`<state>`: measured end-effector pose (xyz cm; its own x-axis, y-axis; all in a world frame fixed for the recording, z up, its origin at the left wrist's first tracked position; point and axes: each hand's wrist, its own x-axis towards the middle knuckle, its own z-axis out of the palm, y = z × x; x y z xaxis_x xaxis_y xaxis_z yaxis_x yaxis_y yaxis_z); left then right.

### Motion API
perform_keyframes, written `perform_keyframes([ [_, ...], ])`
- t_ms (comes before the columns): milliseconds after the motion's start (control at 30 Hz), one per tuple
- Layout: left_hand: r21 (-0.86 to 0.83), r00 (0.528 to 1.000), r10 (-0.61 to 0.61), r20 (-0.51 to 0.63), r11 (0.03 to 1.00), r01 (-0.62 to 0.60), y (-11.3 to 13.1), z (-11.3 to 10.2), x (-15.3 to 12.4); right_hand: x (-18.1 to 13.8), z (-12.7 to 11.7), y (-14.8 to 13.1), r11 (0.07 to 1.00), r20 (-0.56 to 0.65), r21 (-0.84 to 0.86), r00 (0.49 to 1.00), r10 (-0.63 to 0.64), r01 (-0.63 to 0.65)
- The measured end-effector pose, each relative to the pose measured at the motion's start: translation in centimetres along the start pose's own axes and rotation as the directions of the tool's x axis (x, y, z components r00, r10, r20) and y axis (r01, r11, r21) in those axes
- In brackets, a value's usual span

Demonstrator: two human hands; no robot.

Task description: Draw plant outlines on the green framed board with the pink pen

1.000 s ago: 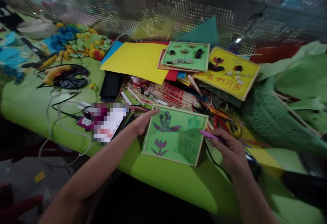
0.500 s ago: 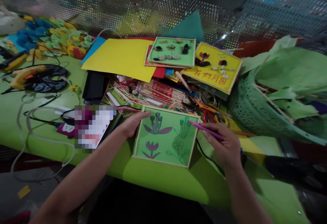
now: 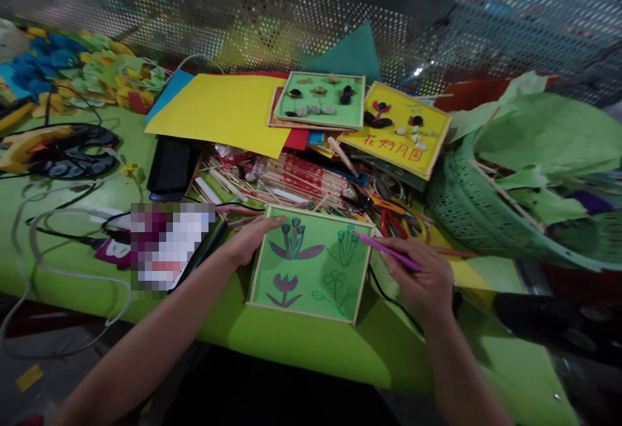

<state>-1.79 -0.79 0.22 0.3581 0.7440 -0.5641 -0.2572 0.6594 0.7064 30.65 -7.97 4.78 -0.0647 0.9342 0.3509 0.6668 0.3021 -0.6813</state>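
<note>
Green table (image 3: 72, 264) carried the green framed picture (image 3: 311, 264) at its near edge, square to the person. Left hand (image 3: 250, 239) lay flat on the frame's left rim, fingers together, apparently steadying it. Right hand (image 3: 422, 277) pinched a pink pen (image 3: 386, 251), tip at the upper-right flower. Against the earlier frames, the grip was unchanged and the pen tip sat slightly further onto the picture.
</note>
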Motion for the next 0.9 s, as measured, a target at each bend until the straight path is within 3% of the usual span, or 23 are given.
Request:
perform_keyframes([
  [133, 0.006, 1.0, 0.024, -0.014, 1.0, -0.024, 0.2, 0.4, -0.4, -0.1, 0.1, 0.7, 0.983, -0.055, 0.181, 0.998, 0.034, -0.023],
  [267, 0.122, 0.994, 0.031, -0.1, 0.992, -0.019, 0.6, 0.7, -1.0, -0.1, 0.2, 1.4, 0.894, -0.13, 0.444, 0.982, 0.135, -0.065],
  [433, 0.392, 0.977, 0.206, -0.06, 0.905, -0.167, 0.8, 1.1, -2.4, 0.0, 0.5, 1.2, 0.733, -0.085, 0.664, 0.959, 0.27, -0.147],
  [533, 0.584, 0.926, 0.378, -0.016, 0.755, -0.298, 0.2, 1.0, -3.5, 0.2, 0.6, 0.6, 0.684, -0.088, 0.715, 0.953, 0.29, -0.142],
  [633, 0.733, 0.842, 0.54, 0.003, 0.572, -0.369, -1.2, 0.2, -4.9, 0.3, 0.6, 0.2, 0.654, -0.106, 0.744, 0.941, 0.32, -0.138],
  [700, 0.836, 0.788, 0.616, 0.009, 0.428, -0.344, -2.0, -0.3, -5.9, 0.4, 0.7, 0.0, 0.637, -0.113, 0.757, 0.932, 0.344, -0.143],
  [767, 0.935, 0.721, 0.691, 0.045, 0.224, -0.274, -2.6, -0.4, -7.1, 0.3, 0.9, 0.0, 0.629, -0.107, 0.761, 0.925, 0.365, -0.161],
  [833, 0.969, 0.659, 0.738, 0.143, 0.031, -0.246, -3.1, 0.4, -8.4, 0.1, 1.1, 0.0, 0.625, -0.088, 0.758, 0.921, 0.379, -0.185],
  [900, 0.951, 0.665, 0.693, 0.278, -0.101, -0.292, -3.8, 1.9, -9.5, -0.1, 1.5, 0.1, 0.62, -0.056, 0.754, 0.92, 0.389, -0.216],
])
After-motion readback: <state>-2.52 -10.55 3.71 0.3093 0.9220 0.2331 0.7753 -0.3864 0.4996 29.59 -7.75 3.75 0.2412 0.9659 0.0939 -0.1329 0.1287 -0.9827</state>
